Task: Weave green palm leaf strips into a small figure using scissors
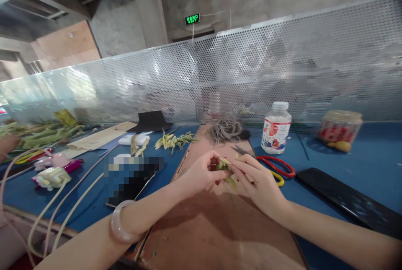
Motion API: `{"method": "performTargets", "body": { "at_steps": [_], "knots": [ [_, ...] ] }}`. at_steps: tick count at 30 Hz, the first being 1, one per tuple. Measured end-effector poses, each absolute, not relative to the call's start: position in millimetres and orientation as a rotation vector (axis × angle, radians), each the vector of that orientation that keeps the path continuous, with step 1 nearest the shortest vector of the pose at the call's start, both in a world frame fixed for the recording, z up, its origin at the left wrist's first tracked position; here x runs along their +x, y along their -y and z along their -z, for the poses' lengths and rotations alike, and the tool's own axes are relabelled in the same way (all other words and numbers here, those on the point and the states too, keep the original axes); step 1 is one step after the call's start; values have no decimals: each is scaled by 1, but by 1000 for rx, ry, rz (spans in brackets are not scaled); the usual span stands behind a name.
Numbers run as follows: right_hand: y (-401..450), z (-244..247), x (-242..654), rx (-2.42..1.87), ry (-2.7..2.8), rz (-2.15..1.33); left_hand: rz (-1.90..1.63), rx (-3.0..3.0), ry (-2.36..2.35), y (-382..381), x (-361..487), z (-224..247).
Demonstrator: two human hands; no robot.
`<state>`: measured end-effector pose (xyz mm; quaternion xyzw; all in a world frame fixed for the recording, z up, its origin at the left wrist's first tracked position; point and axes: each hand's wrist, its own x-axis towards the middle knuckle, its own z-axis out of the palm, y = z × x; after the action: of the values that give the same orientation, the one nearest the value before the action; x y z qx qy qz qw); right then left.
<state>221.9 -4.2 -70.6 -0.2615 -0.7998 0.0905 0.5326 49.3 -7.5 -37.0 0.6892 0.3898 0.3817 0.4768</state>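
Both my hands meet over the brown board (201, 228). My left hand (207, 171), with a pale bangle (117, 221) on its wrist, pinches a small bunch of green and yellowish leaf strips (230, 181). My right hand (254, 177) has its fingertips closed on the upper end of the same strips. A bit of red shows beneath the left fingers; I cannot make out what it is. Just right of my right hand lie scissors (287, 169) with red and yellow handles, their blades partly behind the hand.
Behind my hands lies grey cord (226, 129). A labelled clear bottle (276, 129), a jar (341, 129) and a black phone (348, 198) are on the right. On the left are dried sprigs (176, 141), cables (77, 201) and another person's hand (9, 142). A perforated metal screen (176, 79) stands behind.
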Motion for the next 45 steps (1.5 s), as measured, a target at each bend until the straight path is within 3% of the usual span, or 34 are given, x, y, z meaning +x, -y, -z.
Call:
{"method": "performTargets", "body": {
  "at_steps": [16, 31, 45],
  "knots": [
    [4, 75, 221, -804, 1858, -311, -996, 1746, -969, 3, 46, 42],
    [10, 71, 225, -643, 1941, -333, -994, 2006, -955, 5, 44, 41],
    [7, 68, 224, -525, 1941, -484, -1016, 1889, -878, 1, 41, 39]
  ]
}}
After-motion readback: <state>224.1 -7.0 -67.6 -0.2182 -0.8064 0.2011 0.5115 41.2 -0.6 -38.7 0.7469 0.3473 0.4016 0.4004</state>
